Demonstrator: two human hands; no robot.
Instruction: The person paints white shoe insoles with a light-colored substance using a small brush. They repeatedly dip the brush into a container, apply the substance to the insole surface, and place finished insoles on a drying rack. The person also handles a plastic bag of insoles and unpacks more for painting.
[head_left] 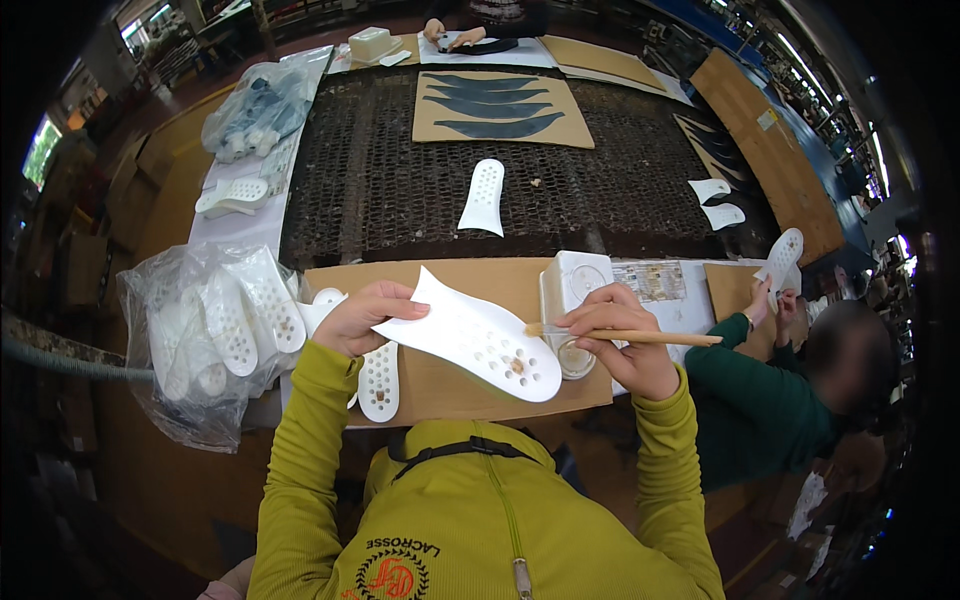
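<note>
In my left hand [374, 315] is the narrow end of a white perforated shoe insole [470, 340], gripped between thumb and fingers. It is tilted over the cardboard, and a brownish spot shows among the holes of its wide end. My right hand [630, 345] pinches a brush [650, 337] with a light wooden handle, its bristles at the insole's upper edge. Just behind that hand stands a white plastic container [575, 278], partly covered by my fingers. Below my left hand another white insole [379, 383] lies on the cardboard sheet [340, 280].
A clear plastic bag [225, 330] of white insoles lies at the left. Beyond the cardboard runs a dark mesh conveyor [390, 190] carrying one insole [484, 197] and a board with dark curved pieces [500, 105]. A co-worker in a green sleeve [735, 350] sits close on the right; another works opposite.
</note>
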